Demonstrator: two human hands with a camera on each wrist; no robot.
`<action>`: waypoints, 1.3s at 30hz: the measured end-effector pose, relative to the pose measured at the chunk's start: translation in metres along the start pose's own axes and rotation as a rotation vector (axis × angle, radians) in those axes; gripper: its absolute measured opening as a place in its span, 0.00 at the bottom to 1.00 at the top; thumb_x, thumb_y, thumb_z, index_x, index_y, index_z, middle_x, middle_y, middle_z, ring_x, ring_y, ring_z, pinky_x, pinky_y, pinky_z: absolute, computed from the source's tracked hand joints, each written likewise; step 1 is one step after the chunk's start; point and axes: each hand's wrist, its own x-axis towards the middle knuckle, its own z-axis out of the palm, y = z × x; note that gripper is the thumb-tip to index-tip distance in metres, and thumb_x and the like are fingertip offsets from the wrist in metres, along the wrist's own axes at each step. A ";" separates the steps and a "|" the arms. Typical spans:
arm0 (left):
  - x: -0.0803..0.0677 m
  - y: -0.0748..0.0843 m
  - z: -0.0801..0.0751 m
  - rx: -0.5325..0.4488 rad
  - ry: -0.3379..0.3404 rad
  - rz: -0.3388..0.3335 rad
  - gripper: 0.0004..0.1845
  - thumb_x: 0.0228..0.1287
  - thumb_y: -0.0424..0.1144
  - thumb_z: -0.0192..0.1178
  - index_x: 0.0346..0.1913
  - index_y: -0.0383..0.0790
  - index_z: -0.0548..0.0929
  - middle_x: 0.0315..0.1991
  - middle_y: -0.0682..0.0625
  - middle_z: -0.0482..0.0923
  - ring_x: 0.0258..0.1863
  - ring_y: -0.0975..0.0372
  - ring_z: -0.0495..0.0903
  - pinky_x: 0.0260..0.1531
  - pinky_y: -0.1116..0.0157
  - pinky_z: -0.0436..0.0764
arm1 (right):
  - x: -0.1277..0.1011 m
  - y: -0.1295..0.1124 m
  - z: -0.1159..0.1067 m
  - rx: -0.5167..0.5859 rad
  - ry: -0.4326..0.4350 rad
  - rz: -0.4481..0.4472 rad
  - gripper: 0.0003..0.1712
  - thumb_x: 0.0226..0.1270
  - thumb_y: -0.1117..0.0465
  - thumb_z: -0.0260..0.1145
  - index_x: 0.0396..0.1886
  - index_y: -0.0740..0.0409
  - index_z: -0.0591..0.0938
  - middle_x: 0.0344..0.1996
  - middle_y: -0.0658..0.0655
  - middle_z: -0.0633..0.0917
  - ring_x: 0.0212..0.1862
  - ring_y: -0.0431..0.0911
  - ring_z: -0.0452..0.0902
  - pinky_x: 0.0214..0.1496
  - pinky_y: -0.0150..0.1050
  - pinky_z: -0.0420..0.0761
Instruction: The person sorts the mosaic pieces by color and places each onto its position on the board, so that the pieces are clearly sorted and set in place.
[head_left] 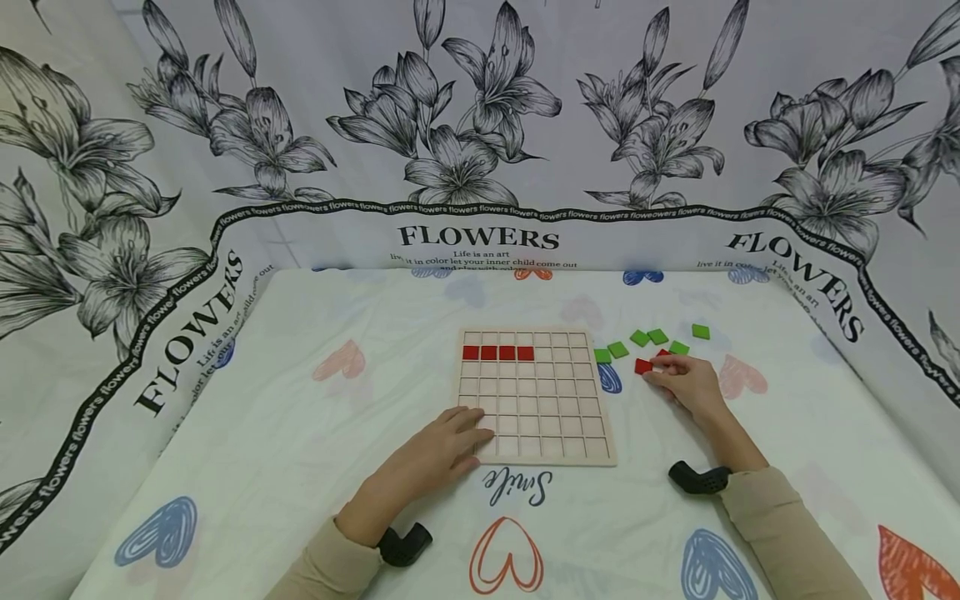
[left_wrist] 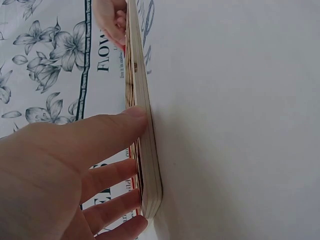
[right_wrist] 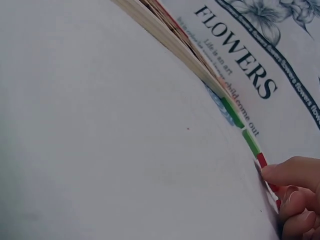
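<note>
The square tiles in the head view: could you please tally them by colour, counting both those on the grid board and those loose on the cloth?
Red tiles on the grid board: 4
Red tiles loose by the right hand: 2
Green tiles loose on the cloth: 6
Total: 12 tiles

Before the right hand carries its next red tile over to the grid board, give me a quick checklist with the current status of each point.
1. Board steadied: ok. The left hand rests flat on the near left corner of the grid board.
2. Row so far: ok. Four red tiles fill adjacent cells in the second row from the far edge, starting at the left.
3. Next cell free: ok. The cell right of the fourth tile is empty.
4. Tile in hand: cannot tell. The right hand touches loose red tiles; a firm pinch is not visible.
5. Green tiles out of the way: ok, lying beyond the board's right edge.
</note>
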 end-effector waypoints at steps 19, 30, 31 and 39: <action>0.000 -0.002 0.002 -0.002 -0.001 0.002 0.20 0.66 0.41 0.60 0.60 0.45 0.79 0.67 0.42 0.71 0.68 0.47 0.69 0.66 0.52 0.74 | -0.004 -0.011 0.005 -0.064 -0.038 -0.101 0.26 0.63 0.55 0.68 0.57 0.66 0.78 0.15 0.41 0.71 0.17 0.36 0.66 0.21 0.29 0.69; -0.001 -0.001 0.002 0.003 0.002 0.001 0.20 0.66 0.42 0.60 0.60 0.45 0.79 0.67 0.42 0.71 0.68 0.47 0.69 0.66 0.52 0.74 | -0.007 -0.013 0.011 -0.102 -0.050 -0.164 0.24 0.63 0.57 0.67 0.55 0.65 0.79 0.16 0.43 0.72 0.18 0.37 0.67 0.22 0.29 0.69; -0.001 -0.001 0.002 0.004 0.002 0.001 0.20 0.66 0.42 0.60 0.60 0.45 0.79 0.67 0.42 0.71 0.68 0.47 0.69 0.66 0.52 0.74 | -0.007 -0.013 0.012 -0.101 -0.052 -0.173 0.23 0.63 0.57 0.68 0.54 0.65 0.80 0.16 0.43 0.72 0.17 0.37 0.67 0.22 0.29 0.69; -0.001 0.000 0.001 0.004 -0.007 -0.015 0.20 0.66 0.42 0.60 0.60 0.45 0.79 0.67 0.43 0.71 0.68 0.47 0.69 0.66 0.52 0.74 | -0.009 -0.016 0.018 -0.104 -0.064 -0.220 0.22 0.61 0.58 0.69 0.53 0.66 0.81 0.14 0.44 0.71 0.17 0.37 0.66 0.22 0.29 0.68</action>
